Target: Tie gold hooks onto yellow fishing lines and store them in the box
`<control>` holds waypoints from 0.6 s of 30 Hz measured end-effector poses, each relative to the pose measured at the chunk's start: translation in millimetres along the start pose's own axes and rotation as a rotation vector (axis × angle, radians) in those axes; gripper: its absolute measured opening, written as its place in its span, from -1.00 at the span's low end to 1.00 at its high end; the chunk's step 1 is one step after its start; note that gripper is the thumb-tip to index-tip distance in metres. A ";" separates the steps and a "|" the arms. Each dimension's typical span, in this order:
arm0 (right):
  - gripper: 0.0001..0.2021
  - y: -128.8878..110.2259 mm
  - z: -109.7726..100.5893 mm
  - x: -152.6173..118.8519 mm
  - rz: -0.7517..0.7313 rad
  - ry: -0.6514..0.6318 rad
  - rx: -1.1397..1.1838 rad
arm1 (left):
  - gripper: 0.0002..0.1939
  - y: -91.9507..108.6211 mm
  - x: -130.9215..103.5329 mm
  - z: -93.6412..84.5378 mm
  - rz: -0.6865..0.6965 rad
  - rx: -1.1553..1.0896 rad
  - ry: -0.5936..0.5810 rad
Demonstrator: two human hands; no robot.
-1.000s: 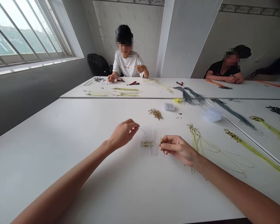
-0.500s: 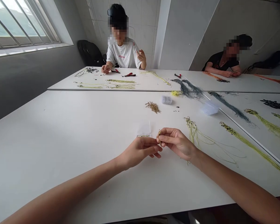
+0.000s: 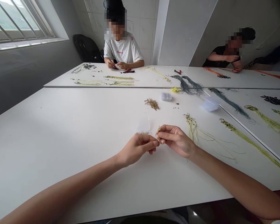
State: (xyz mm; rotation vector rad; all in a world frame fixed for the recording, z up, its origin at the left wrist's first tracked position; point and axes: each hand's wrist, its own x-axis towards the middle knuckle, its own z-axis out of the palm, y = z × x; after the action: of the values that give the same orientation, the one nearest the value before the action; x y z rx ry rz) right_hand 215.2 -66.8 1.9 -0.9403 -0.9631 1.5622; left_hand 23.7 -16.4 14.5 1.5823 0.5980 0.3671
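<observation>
Between the thumb and fingers of my right hand (image 3: 175, 138) is a small gold-coloured metal piece (image 3: 159, 129) with a thin loop at its top. My left hand (image 3: 140, 146) pinches at the lower end of this piece, its fingertips meeting those of the right. The exact kind of the piece is too small to tell. Just behind my left hand lies a clear plastic box (image 3: 144, 126) with small items along its near edge. Beyond it sits a pile of small gold metal pieces (image 3: 152, 104).
Yellow-green cords (image 3: 193, 127) lie beside my right hand, with another bundle (image 3: 249, 143) further right. Grey cords (image 3: 186, 85), a clear case (image 3: 166, 96) and a stack of clear plastic (image 3: 209, 104) are behind. Two people (image 3: 123, 51) sit across the table (image 3: 84, 130).
My left fingers have closed from a loose spread into a pinch at the gold piece's lower end. The co-worker opposite has brought both hands together; the one at right has raised an arm.
</observation>
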 end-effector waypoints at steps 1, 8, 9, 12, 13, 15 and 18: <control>-0.89 0.1 0.1 0.0 0.003 0.000 -0.001 | -0.73 0.2 0.0 0.0 0.004 0.017 0.002; -0.87 1.0 0.6 0.3 0.018 -0.002 0.007 | -0.71 -1.3 -0.1 -0.8 0.010 0.068 -0.005; -0.88 1.1 0.6 0.3 0.016 -0.003 0.007 | -0.71 -1.7 -0.1 -0.6 0.009 0.065 -0.007; -0.89 0.6 0.2 -0.1 0.010 -0.008 0.009 | -0.71 -2.6 -0.2 -0.4 0.007 0.054 0.004; -0.90 0.1 -0.2 -0.2 0.009 -0.006 0.010 | -0.71 -2.5 -0.2 -1.0 0.006 0.053 0.014; -0.89 -1.1 -1.4 -0.4 0.012 0.007 0.012 | -0.70 -1.4 0.2 -4.4 0.000 0.068 0.026; -0.87 -2.9 -3.6 0.0 0.020 0.010 0.011 | -0.69 3.5 1.5 -14.8 0.041 0.197 -0.004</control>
State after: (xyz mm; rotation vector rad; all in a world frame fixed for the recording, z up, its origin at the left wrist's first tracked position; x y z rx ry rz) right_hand 219.5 -66.0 3.2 -0.9520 -0.9404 1.5767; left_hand 17.1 -3.4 19.4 1.7852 0.6146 0.3438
